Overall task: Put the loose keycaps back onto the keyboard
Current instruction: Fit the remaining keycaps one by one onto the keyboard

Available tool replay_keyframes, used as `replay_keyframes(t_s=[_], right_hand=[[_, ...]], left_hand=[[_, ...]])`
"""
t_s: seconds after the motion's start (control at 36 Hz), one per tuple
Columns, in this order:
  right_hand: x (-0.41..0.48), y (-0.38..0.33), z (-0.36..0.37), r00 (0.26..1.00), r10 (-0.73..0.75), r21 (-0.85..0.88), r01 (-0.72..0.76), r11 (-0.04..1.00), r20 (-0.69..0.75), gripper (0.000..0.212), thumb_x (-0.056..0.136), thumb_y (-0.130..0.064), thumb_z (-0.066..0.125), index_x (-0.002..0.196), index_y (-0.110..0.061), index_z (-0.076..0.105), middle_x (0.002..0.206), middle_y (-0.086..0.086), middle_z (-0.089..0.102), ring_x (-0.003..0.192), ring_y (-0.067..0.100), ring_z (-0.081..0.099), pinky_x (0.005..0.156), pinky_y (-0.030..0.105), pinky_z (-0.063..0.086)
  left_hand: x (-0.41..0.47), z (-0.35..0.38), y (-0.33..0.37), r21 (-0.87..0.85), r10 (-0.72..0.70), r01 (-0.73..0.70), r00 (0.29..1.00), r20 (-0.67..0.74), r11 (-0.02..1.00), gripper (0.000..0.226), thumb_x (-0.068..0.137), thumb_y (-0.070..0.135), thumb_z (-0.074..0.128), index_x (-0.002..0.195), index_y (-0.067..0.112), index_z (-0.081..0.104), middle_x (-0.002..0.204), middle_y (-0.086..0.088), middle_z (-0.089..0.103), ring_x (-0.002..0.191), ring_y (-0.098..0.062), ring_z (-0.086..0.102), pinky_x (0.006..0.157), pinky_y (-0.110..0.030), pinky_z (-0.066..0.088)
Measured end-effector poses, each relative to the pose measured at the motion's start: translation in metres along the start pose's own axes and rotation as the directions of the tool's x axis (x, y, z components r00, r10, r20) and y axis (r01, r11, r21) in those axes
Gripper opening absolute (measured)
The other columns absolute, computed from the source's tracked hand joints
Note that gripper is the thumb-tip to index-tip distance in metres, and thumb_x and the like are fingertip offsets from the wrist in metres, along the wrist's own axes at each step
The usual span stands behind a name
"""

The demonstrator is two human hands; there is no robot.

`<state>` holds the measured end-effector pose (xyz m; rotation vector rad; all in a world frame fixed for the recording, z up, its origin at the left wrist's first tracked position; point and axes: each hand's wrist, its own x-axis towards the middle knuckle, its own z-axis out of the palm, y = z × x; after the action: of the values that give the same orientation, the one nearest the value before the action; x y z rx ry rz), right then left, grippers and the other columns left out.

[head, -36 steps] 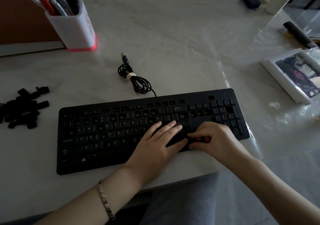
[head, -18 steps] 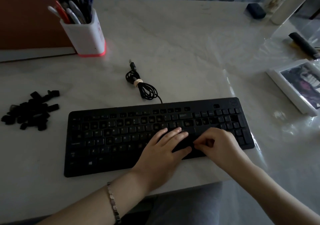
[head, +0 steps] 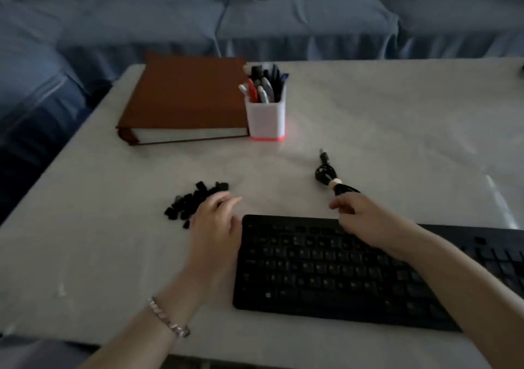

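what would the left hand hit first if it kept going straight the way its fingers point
The pile of loose keycaps: the left hand overlaps its right edge in the picture, with more caps just beyond the fingertips. How high the hand is above them is unclear.

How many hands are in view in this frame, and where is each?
2. The left hand is at the pile of loose black keycaps; the right hand hovers over the far edge of the black keyboard.

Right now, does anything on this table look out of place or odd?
Yes: a heap of loose black keycaps lies on the table left of the keyboard, not on it. The keyboard's cable is also bundled up, its plug lying free on the table.
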<state>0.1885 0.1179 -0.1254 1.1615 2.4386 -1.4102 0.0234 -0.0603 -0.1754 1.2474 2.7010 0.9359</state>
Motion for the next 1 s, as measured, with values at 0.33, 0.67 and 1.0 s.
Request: replay_keyframes(t_s=[0.33, 0.67, 1.0], right_hand=[[0.067, -0.035, 0.047, 0.999, -0.034, -0.556, 0.006, 0.831, -0.040, 0.026, 0.097, -0.030, 0.046, 0.112, -0.010, 0.053, 0.107, 0.010, 0.063, 0.100, 0.027, 0.058, 0.082, 0.034, 0.043], [0.062, -0.075, 0.088, 0.923, -0.384, -0.452, 0.348, 0.821, 0.012, 0.028, 0.094, -0.024, 0.051, 0.121, -0.020, 0.057, 0.122, -0.001, 0.050, 0.100, 0.018, 0.055, 0.082, 0.028, 0.043], [0.099, -0.107, 0.135, 0.931, -0.335, -0.629, 0.349, 0.695, 0.146, 0.019, 0.092, -0.010, 0.050, 0.102, -0.005, 0.064, 0.107, 0.010, 0.051, 0.091, 0.029, 0.056, 0.067, 0.032, 0.043]], left_hand=[[-0.013, -0.016, -0.055, 0.121, -0.153, 0.149, 0.988, 0.024, 0.981, 0.028, 0.077, 0.012, 0.073, 0.104, 0.007, 0.069, 0.102, -0.009, 0.055, 0.093, -0.032, 0.055, 0.075, -0.034, 0.045], [-0.006, -0.009, -0.065, 0.176, 0.044, -0.052, 0.998, 0.049, 0.983, 0.030, 0.051, -0.002, 0.088, 0.069, 0.005, 0.066, 0.072, -0.008, 0.061, 0.059, -0.025, 0.063, 0.053, -0.022, 0.046], [-0.012, -0.029, -0.076, -0.235, -0.263, 0.243, 0.963, -0.057, 0.941, 0.010, 0.086, 0.001, 0.060, 0.081, 0.009, 0.064, 0.076, -0.003, 0.063, 0.067, -0.011, 0.056, 0.060, -0.009, 0.036]])
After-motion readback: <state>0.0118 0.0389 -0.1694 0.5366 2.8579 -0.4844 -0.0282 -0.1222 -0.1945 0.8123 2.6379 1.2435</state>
